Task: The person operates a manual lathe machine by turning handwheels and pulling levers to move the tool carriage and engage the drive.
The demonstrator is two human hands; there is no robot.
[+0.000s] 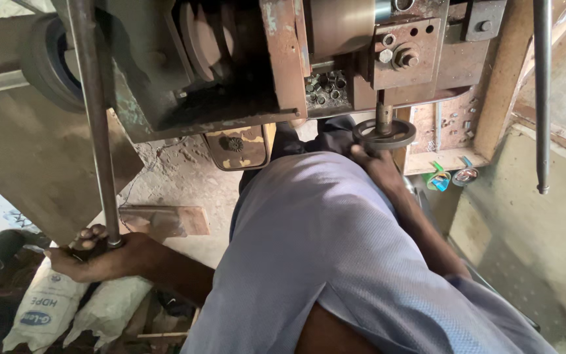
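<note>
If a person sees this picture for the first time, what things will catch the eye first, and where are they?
The big rusty machine fills the top of the picture, with worn brown metal plates and bolts. At lower left, the left hand grips the bottom end of a long metal rod that runs up past the machine. Near the centre right, the right hand rests at a small dark handwheel under the machine, and the pale blue shirt covers the middle.

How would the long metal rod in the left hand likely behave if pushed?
The rod looks like solid, rusty steel, so probably stiff and heavy. Its rough surface likely resists slipping in the left hand. It runs up to the machine, so it may pivot rather than move freely.
</note>
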